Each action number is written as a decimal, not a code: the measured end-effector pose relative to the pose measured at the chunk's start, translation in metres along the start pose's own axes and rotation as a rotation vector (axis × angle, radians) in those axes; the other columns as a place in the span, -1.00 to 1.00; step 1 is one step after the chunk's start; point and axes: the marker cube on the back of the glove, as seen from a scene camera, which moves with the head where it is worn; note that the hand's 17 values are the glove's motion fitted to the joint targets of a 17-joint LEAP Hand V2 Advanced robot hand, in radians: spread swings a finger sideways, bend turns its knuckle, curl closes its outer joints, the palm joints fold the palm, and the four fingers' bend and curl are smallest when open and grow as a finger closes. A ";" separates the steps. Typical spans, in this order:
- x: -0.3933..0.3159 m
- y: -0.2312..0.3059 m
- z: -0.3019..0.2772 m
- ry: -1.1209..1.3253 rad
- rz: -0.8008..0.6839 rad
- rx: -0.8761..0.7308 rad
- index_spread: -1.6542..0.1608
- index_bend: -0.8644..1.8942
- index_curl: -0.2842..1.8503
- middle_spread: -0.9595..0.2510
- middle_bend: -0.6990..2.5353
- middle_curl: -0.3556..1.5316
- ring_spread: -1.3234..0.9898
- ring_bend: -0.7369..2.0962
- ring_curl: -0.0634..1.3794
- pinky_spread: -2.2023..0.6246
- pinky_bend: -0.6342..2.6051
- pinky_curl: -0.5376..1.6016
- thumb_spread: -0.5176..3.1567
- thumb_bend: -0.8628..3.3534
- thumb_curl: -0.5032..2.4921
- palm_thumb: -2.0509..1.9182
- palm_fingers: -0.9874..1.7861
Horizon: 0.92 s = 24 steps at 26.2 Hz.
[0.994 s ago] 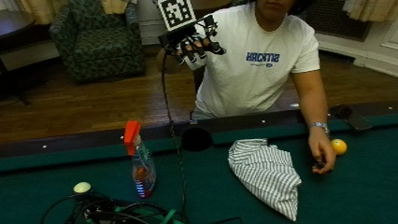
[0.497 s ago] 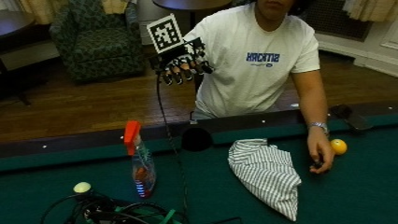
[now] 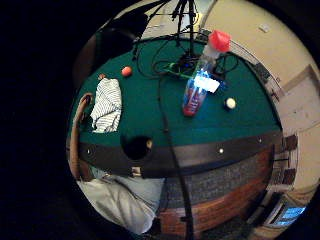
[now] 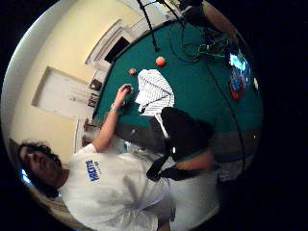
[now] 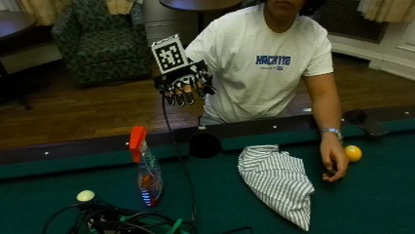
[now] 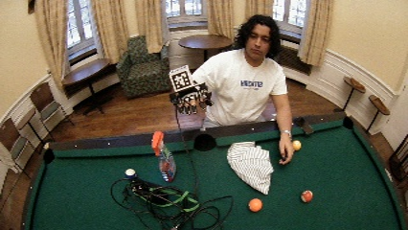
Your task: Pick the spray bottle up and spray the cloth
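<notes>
My gloved right hand [image 5: 185, 87] hangs in the air ahead of my chest, behind the table rail and above it, fingers pointing down, relaxed and slightly spread, holding nothing. One spray bottle [image 5: 146, 170], orange trigger head on a clear body with reddish liquid low in it, stands upright on the green felt near the rail, well apart from my right hand and below it. One striped cloth [image 5: 280, 183] lies crumpled on the felt, apart from the bottle, with the dark side pocket [image 5: 205, 145] in the rail between them. My bare left hand [image 5: 333, 161] rests on the felt just beside the cloth's far edge; what its fingertips touch I cannot tell. Balls counted in the wide outside view: four, one yellow [image 6: 296, 144] near my left hand, one orange [image 6: 255, 204], one red-and-white [image 6: 306, 196], one pale [image 6: 130, 173] beside the bottle. One tangle of black and green cables [image 6: 167, 203] lies on the felt in front of the bottle.
</notes>
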 end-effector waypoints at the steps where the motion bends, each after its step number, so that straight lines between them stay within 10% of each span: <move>1: 0.003 0.001 0.003 -0.007 -0.001 0.013 0.35 -0.25 -0.44 0.45 -0.46 -0.36 0.12 -0.29 -0.55 0.72 -0.41 -0.21 -0.08 -0.58 -0.48 0.30 0.06; 24: 0.072 0.021 0.035 -0.208 0.195 -0.001 0.36 -0.25 -0.44 0.46 -0.46 -0.32 0.10 -0.29 -0.51 0.72 -0.43 -0.19 -0.07 -0.60 -0.46 0.33 0.09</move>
